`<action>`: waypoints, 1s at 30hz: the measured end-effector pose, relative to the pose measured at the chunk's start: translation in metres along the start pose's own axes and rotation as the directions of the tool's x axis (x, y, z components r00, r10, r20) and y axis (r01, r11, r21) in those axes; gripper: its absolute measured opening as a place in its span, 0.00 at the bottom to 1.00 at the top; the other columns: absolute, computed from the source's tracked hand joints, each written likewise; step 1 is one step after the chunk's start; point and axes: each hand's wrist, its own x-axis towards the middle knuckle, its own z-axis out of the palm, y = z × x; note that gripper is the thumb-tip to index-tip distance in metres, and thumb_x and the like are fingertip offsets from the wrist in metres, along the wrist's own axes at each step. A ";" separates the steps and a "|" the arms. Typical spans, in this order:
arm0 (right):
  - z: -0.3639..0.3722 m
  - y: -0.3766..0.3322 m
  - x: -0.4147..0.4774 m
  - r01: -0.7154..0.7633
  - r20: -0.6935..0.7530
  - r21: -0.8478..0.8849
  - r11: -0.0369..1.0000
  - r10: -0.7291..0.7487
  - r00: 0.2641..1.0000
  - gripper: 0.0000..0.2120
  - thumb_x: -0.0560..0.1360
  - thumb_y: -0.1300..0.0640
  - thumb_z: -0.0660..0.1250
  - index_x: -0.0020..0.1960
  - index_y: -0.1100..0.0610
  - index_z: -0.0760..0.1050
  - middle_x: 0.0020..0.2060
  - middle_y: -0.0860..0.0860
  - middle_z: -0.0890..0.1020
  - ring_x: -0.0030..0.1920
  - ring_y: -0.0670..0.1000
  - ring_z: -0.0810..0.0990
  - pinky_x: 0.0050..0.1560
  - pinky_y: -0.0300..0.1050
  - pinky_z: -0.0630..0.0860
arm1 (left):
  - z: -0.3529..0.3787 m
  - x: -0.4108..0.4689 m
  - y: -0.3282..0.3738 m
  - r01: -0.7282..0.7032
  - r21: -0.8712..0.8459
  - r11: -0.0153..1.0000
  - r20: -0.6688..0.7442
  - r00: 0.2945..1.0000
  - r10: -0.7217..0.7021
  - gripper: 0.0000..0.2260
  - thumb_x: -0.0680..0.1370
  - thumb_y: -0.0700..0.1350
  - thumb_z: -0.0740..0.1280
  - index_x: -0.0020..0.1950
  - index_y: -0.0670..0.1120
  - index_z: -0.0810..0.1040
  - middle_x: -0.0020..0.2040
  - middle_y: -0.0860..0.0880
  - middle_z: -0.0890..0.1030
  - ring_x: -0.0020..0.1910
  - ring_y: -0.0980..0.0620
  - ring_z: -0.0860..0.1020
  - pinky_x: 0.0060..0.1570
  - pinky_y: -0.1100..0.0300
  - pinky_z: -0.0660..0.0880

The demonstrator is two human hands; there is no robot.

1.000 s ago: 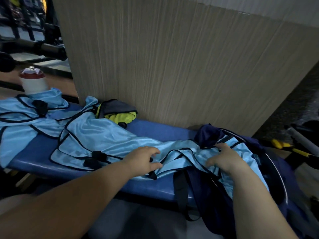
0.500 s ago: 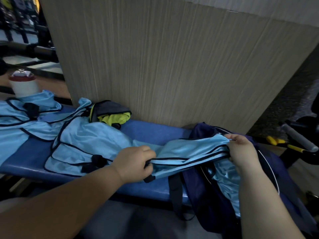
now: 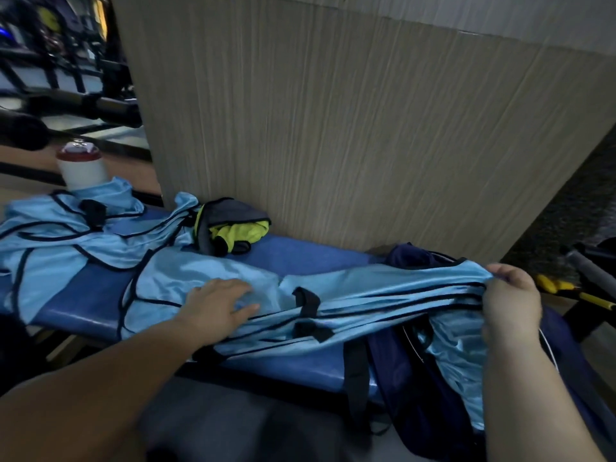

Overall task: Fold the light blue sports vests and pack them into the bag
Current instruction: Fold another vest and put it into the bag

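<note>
A light blue sports vest (image 3: 366, 295) with black trim is stretched across the blue bench (image 3: 300, 258) toward the dark blue bag (image 3: 416, 388) at the right. My right hand (image 3: 510, 295) grips the vest's bunched right end above the bag's opening. My left hand (image 3: 216, 305) lies flat on the vest's left part, fingers spread. More light blue fabric (image 3: 460, 355) shows inside the bag. Other light blue vests (image 3: 66, 241) lie crumpled on the bench's left part.
A wood-grain panel (image 3: 333, 128) rises directly behind the bench. A grey and yellow-green garment (image 3: 233, 228) lies against it. A white cup with a red lid (image 3: 81, 165) stands at far left. Yellow-handled tools (image 3: 566, 291) and dark gear sit to the right.
My left hand let go of the vest's edge and now lies flat further left. My right hand kept its grip and pulled the vest's end rightward, stretching it out.
</note>
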 end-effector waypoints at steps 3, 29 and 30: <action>-0.001 0.002 -0.003 -0.009 -0.011 -0.100 0.995 0.008 1.000 0.17 0.74 0.66 0.55 0.44 0.47 0.76 0.40 0.52 0.79 0.45 0.61 0.80 0.50 0.55 0.78 | -0.004 -0.007 -0.034 -0.021 -0.047 0.999 0.031 0.999 0.022 0.46 0.61 0.83 0.43 0.68 0.59 0.72 0.66 0.60 0.73 0.68 0.55 0.69 0.67 0.49 0.65; 0.004 0.002 -0.003 -0.023 0.166 -0.121 0.992 0.042 0.985 0.19 0.73 0.63 0.57 0.56 0.47 0.78 0.44 0.56 0.81 0.43 0.61 0.81 0.48 0.55 0.80 | -0.057 0.022 0.037 0.018 0.188 0.982 0.316 0.946 -0.078 0.07 0.80 0.48 0.57 0.47 0.48 0.73 0.46 0.51 0.73 0.47 0.51 0.71 0.44 0.57 0.66; 0.004 0.002 -0.001 -0.063 0.169 -0.017 0.998 0.065 0.983 0.20 0.72 0.64 0.56 0.54 0.48 0.79 0.49 0.57 0.82 0.48 0.61 0.82 0.53 0.58 0.80 | -0.053 0.021 0.055 -0.033 0.107 0.994 0.198 0.980 0.012 0.07 0.80 0.49 0.57 0.48 0.48 0.72 0.48 0.52 0.74 0.50 0.51 0.73 0.45 0.57 0.67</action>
